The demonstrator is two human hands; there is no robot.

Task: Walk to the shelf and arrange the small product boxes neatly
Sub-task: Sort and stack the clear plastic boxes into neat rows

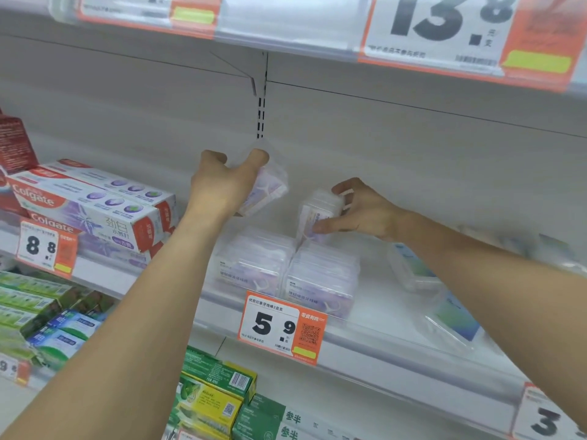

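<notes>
My left hand (pixel 222 182) grips a clear plastic box of purple floss picks (pixel 270 190), lifted and tilted above the shelf. My right hand (pixel 359 211) holds a second clear floss box (pixel 319 214), standing on end on the back of a stack. Below them two stacks of the same clear boxes, the left stack (pixel 251 265) and the right stack (pixel 320 281), sit side by side at the front of the white shelf (pixel 381 315), behind a 5.9 price tag (pixel 279 328).
Colgate toothpaste cartons (pixel 95 204) are stacked to the left. Clear boxes with blue-green labels (pixel 413 268) lie loosely to the right under my right forearm. Green and yellow cartons (pixel 216 395) fill the shelf below. An upper shelf edge with a 13.8 tag (pixel 444 30) hangs overhead.
</notes>
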